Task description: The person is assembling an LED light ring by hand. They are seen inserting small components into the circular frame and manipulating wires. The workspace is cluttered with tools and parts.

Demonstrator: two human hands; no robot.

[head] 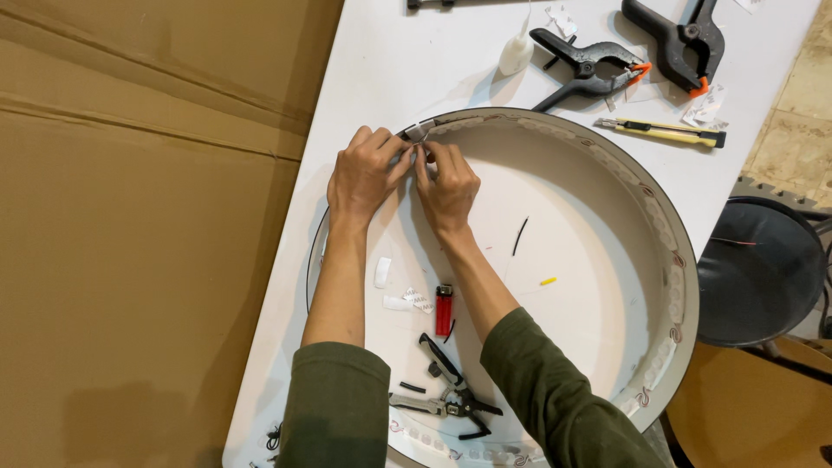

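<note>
A large round white ring frame (667, 234) lies flat on the white table (416, 61), with a pale strip lining its inner wall. My left hand (362, 172) and my right hand (449, 184) meet at the ring's upper left rim. Both pinch a small white and black piece (418, 135) at the strip's end, fingertips touching each other. What exactly sits between the fingers is too small to tell. Green sleeves cover both forearms.
Inside the ring lie a red lighter (444, 309), black pliers (446, 390), white scraps (383, 271), a black wire bit (519, 235) and a yellow bit (548, 281). Two black spring clamps (589, 65), a yellow utility knife (663, 132) and a white bottle (516, 52) lie beyond it. Cardboard (139, 225) left, black stool (758, 269) right.
</note>
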